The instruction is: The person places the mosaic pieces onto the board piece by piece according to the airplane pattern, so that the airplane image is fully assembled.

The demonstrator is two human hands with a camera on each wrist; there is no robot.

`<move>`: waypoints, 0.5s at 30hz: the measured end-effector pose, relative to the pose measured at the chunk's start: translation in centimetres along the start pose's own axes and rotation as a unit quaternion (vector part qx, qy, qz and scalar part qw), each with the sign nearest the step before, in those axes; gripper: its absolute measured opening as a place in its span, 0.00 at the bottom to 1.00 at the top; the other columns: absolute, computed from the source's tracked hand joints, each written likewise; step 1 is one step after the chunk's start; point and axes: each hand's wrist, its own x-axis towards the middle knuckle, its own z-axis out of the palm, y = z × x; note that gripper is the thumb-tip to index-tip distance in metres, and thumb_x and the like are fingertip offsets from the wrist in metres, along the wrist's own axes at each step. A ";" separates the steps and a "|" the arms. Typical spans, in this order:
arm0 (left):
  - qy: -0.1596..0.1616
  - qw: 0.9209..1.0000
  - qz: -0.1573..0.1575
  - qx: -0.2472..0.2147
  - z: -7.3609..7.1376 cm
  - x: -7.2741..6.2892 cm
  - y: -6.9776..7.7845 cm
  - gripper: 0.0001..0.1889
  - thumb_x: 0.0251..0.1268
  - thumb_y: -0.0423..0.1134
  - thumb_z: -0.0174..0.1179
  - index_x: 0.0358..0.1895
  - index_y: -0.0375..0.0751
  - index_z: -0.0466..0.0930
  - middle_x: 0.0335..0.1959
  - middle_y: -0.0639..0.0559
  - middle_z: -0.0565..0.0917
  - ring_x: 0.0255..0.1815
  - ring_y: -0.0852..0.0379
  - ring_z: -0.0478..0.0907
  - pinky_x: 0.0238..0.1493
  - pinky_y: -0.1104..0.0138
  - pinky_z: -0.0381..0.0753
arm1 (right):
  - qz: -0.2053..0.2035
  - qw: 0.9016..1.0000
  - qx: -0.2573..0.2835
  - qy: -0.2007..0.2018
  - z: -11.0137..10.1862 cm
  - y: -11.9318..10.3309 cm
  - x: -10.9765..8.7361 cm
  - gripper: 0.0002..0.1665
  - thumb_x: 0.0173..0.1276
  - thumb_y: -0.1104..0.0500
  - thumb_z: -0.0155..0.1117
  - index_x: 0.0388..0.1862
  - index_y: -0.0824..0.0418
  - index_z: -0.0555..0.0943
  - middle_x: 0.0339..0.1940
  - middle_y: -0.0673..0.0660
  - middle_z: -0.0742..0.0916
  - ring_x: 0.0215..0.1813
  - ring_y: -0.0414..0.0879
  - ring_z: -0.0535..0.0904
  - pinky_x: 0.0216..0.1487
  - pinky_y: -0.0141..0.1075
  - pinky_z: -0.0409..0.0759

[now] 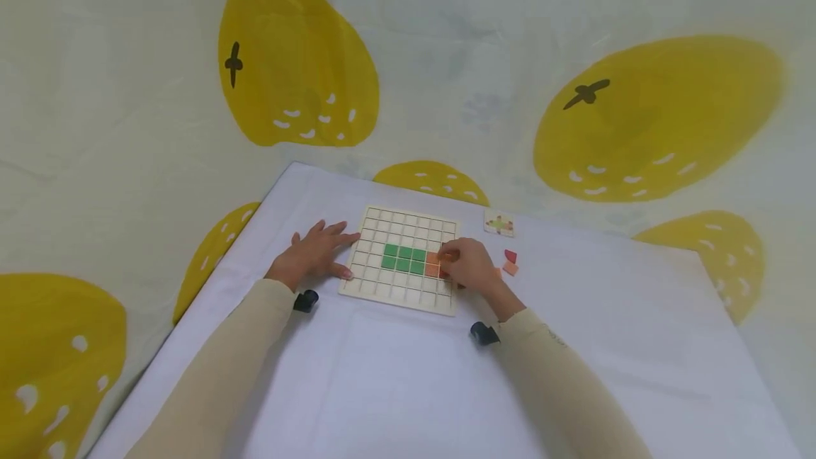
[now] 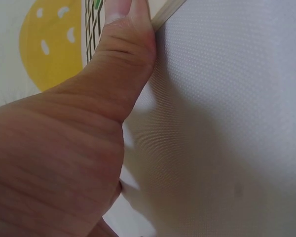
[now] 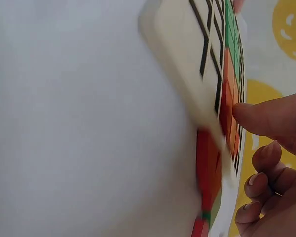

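Grid board (image 1: 398, 295) sits just below mid-frame, and the right hand (image 1: 474, 268) has its bent fingers right at the orange tiles (image 1: 432, 270) on the board's right side, though I can't tell if it's actually pinching one. I'd press each down flat and square beside the green tiles (image 1: 403, 265) without bumping those. Left hand (image 1: 315, 252) is spread loose at the left edge, gripping nothing, so use it for light steadying, and mind the loose red piece (image 1: 511, 256) further right on the table (image 1: 395, 374).

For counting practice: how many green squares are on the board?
6 green squares: three in an upper row, three directly below. The right hand may hide more.
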 end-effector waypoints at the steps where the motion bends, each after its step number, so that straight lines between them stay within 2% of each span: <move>1: 0.002 1.000 0.002 0.002 0.0 0.0 -0.1 0.50 0.58 0.63 0.72 0.83 0.67 0.56 0.89 0.50 0.48 0.88 0.32 0.39 0.76 0.22 0.45 | 0.007 1.000 -0.001 -0.001 -0.4 0.5 0.0 0.13 0.69 0.60 0.70 0.51 0.55 0.90 0.42 0.59 0.84 0.40 0.51 0.78 0.32 0.35 0.78; 4: 0.007 1.000 0.005 0.003 0.2 -0.1 -0.4 0.50 0.58 0.63 0.72 0.83 0.67 0.56 0.89 0.49 0.48 0.88 0.31 0.39 0.75 0.22 0.45 | 0.029 1.000 -0.008 -0.002 -1.3 1.7 0.0 0.14 0.68 0.58 0.71 0.53 0.55 0.89 0.35 0.58 0.81 0.39 0.50 0.76 0.33 0.34 0.74; 9: 0.011 1.000 0.008 -0.001 0.3 -0.1 -0.5 0.50 0.58 0.63 0.72 0.83 0.68 0.56 0.89 0.49 0.48 0.88 0.31 0.39 0.75 0.22 0.45 | 0.052 0.999 -0.013 -0.002 -2.2 3.0 -0.4 0.16 0.68 0.58 0.71 0.55 0.56 0.87 0.33 0.57 0.80 0.39 0.51 0.75 0.35 0.36 0.73; 15: 0.004 1.000 0.005 -0.001 0.4 0.2 -0.5 0.50 0.58 0.64 0.72 0.83 0.69 0.55 0.89 0.50 0.47 0.88 0.32 0.38 0.76 0.22 0.44 | 0.054 0.998 -0.027 -0.004 -3.1 4.4 -0.6 0.16 0.69 0.57 0.70 0.54 0.57 0.87 0.36 0.58 0.83 0.40 0.51 0.76 0.37 0.36 0.75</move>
